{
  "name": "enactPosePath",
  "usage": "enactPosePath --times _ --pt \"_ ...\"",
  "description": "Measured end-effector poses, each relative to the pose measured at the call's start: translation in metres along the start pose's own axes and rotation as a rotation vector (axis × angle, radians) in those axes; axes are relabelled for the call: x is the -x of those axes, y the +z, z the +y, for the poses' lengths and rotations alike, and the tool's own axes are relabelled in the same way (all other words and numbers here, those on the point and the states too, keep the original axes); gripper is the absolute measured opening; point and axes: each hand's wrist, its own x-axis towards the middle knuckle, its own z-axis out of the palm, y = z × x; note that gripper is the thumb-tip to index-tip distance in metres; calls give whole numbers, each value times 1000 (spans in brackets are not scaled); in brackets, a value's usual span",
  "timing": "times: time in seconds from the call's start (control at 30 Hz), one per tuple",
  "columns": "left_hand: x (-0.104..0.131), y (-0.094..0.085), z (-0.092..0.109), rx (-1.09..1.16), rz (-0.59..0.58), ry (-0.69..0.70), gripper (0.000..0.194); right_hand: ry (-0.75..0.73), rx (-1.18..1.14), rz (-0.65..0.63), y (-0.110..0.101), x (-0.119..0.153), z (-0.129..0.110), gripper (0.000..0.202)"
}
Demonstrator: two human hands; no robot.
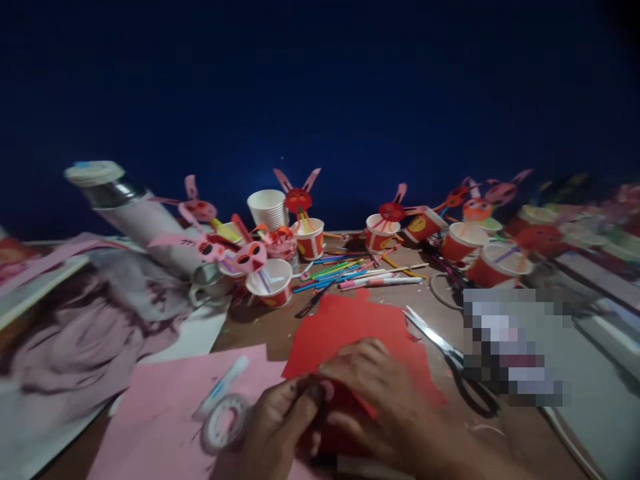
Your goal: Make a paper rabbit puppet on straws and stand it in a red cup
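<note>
My left hand (287, 417) is closed in a pinch at the bottom middle, with thumb and forefinger pressed together. A small pink spot shows at its fingertips, too blurred to name. Close beside it, my right hand (383, 393) curves over a dark red surface, its thumb apart from its fingers. Beyond the hands lies a sheet of red paper (340, 327) with a ragged edge, partly covered by the right hand. Pink paper (155, 400) spreads to the left, bearing a roll of tape (225, 423) and a whitish tube-like stick (223, 387).
Black-handled scissors (450, 353) lie on the right. Several coloured pens (350, 273) are scattered behind the red paper. Red cups with rabbit-faced paper figures, such as this cup (270, 283), stand along the back near stacked white cups (269, 209). A tilted flask (135, 213) and crumpled cloth (85, 340) are left.
</note>
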Motion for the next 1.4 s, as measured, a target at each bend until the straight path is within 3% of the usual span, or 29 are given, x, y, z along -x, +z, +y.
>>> enactPosePath --times 0.13,0.23,0.33,0.5,0.67,0.83,1.0,1.1,1.17,1.33,1.4 --pt "4 4 13 -55 -40 65 32 0 -21 96 5 4 4 27" --pt "9 7 25 -171 -37 132 31 156 -65 145 9 3 5 26" --pt "12 9 29 -213 -36 172 27 281 -86 131 13 4 7 26" --pt "11 9 24 -187 -22 160 20 335 -32 99 17 10 17 25" --pt "9 9 21 -34 -36 141 26 226 40 159 24 12 27 26" --pt "7 8 14 -33 39 134 16 74 70 225 31 9 16 23" --pt "14 7 24 -61 110 180 15 23 67 234 21 7 11 19" --pt "28 -6 38 52 145 254 11 87 64 175 15 -3 11 14" --pt "39 -24 43 172 186 371 12 44 43 80 20 -18 8 13" --pt "65 -80 38 394 461 519 14 -298 115 -169 65 -73 -13 17" --pt "72 -96 33 474 528 530 13 -367 174 -269 85 -93 -19 18"
